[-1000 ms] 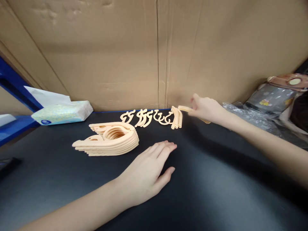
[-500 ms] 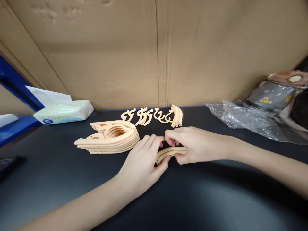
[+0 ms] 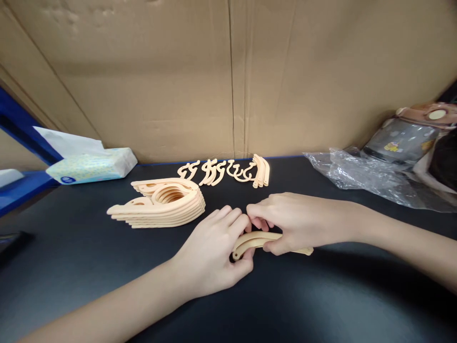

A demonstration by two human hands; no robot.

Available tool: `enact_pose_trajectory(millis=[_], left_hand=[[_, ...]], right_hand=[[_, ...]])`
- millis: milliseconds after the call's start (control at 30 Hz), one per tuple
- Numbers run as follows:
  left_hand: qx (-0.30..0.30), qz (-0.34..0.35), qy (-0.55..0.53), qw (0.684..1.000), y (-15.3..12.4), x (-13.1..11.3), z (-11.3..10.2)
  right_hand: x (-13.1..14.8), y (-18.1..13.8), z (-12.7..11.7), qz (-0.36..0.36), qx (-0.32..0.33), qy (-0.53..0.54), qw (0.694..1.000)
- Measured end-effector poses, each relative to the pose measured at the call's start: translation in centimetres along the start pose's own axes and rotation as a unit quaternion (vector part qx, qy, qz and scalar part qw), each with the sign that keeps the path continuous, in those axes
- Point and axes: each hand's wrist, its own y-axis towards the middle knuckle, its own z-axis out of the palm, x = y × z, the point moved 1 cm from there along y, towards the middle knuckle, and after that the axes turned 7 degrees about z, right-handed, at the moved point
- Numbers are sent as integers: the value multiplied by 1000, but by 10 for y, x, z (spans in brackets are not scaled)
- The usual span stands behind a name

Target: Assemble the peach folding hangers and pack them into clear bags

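My left hand (image 3: 214, 252) and my right hand (image 3: 293, 221) meet over the black tabletop (image 3: 321, 295), both gripping one curved peach plastic arm piece (image 3: 255, 240). The left fingers pinch its left end, the right hand covers its middle, and its right tip pokes out beneath my right palm. Behind the hands lies a stack of peach hanger bodies (image 3: 160, 207). Further back runs a row of small peach hooks (image 3: 214, 172) and a short bundle of curved arm pieces (image 3: 262, 171).
A tissue pack (image 3: 89, 164) sits at the back left by a blue shelf frame (image 3: 21, 133). Crumpled clear plastic (image 3: 367, 178) and a lidded grey jar (image 3: 407, 138) lie at the right. A cardboard wall (image 3: 228, 81) closes the back.
My right hand took a curved piece from the back bundle and drew it toward me. My left hand rose from the table and closed on the piece's left end.
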Motion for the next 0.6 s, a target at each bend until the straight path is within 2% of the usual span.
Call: enact_pose_trajectory(millis=[400, 600], left_hand=[[5, 12, 9, 1000, 0, 0, 0], [3, 21, 18, 1000, -1, 1, 1]], right_hand=[[-3, 2, -5, 65, 39, 12, 997], [-9, 1, -7, 58, 64, 52, 995]])
